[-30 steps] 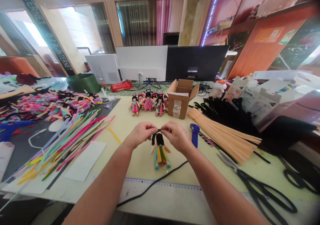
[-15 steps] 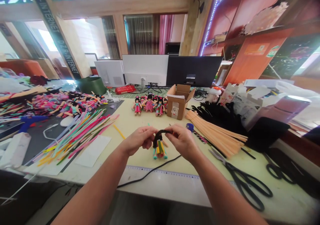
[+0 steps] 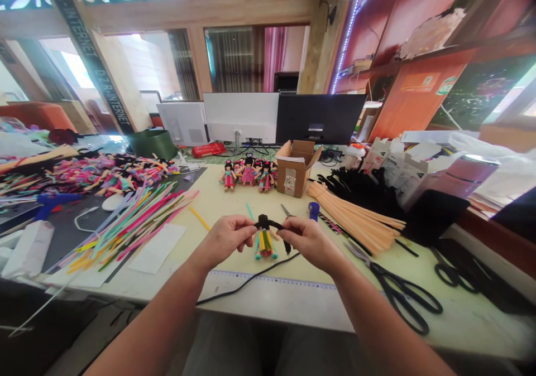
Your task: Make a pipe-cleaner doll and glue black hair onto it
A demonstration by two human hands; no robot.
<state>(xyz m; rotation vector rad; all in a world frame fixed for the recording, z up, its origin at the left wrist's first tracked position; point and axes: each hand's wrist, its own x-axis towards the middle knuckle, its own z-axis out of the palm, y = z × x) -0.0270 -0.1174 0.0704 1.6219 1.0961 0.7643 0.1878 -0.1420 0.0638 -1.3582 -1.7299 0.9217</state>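
Note:
Between my hands is a small pipe-cleaner doll [image 3: 264, 244] with a yellow and green striped skirt and teal feet. Black pipe cleaner [image 3: 274, 226] covers its head and sticks out to both sides. My left hand [image 3: 231, 236] pinches the black strand on the left of the head. On the other side my right hand [image 3: 305, 239] pinches the right strand, whose end hangs below the fingers. A blue roll-shaped item [image 3: 314, 211] and the tips of a pair of small scissors [image 3: 286, 211] lie just beyond my right hand.
Large black-handled scissors [image 3: 393, 281] lie at right, near peach pipe cleaners [image 3: 355, 217] and a black bundle [image 3: 360, 189]. Coloured pipe cleaners [image 3: 134, 225] spread at left. Finished dolls [image 3: 248, 172] stand by a cardboard box [image 3: 293, 175]. A ruler [image 3: 234, 275] and black cord [image 3: 251, 279] lie in front.
The black strand was arched over the doll's head between my hands; now it is drawn out sideways, close around the head. My right hand has come slightly lower, and a strand end hangs beneath it.

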